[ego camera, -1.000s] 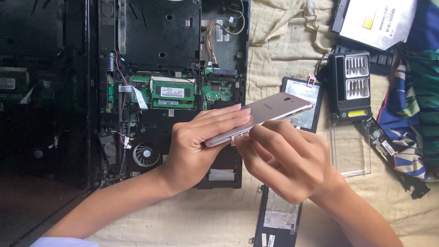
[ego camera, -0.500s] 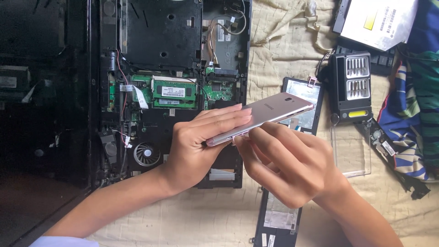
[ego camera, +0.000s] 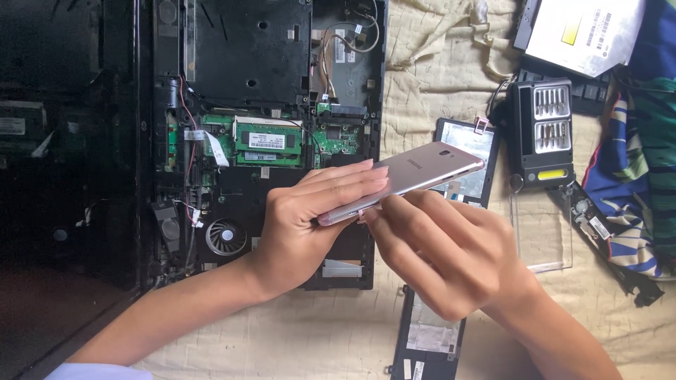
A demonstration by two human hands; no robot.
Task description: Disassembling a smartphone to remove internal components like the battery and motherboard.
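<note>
Left hand: the left hand (ego camera: 310,225) is gripping a pinkish-silver smartphone (ego camera: 415,176) from its left side, fingers lying flat and closed across the back, thumb hidden beneath.
Right hand: the right hand (ego camera: 451,253) is curling in from the right, fingertips (ego camera: 373,211) pressing at the near lower edge of the phone; whether it is pinching a small tool there is too small to tell.
Smartphone: it is being held in the air, back cover up, tilting so that its right end is pointing far and right, above the right edge of the laptop and the cloth.
Opened laptop: a black laptop base (ego camera: 267,84) is lying bottom-up on the left with its cover off, showing a green memory module (ego camera: 267,142), a round cooling fan (ego camera: 225,236) and loose wires.
Cloth: a cream quilted cloth (ego camera: 436,77) is covering the surface under everything.
Dark panel: a flat dark glass panel (ego camera: 472,141) is lying just beyond the phone, partly hidden by it.
Bit case: a black screwdriver bit case (ego camera: 542,130) is lying open to the right of that panel, with a clear lid (ego camera: 542,232) lying near it.
Optical drive: a silver optical drive (ego camera: 584,32) is sitting at the far right corner.
Battery: a long black battery pack (ego camera: 429,338) is lying near, under the right wrist.
Fabric: a blue patterned fabric (ego camera: 634,190) is bunching at the right edge.
</note>
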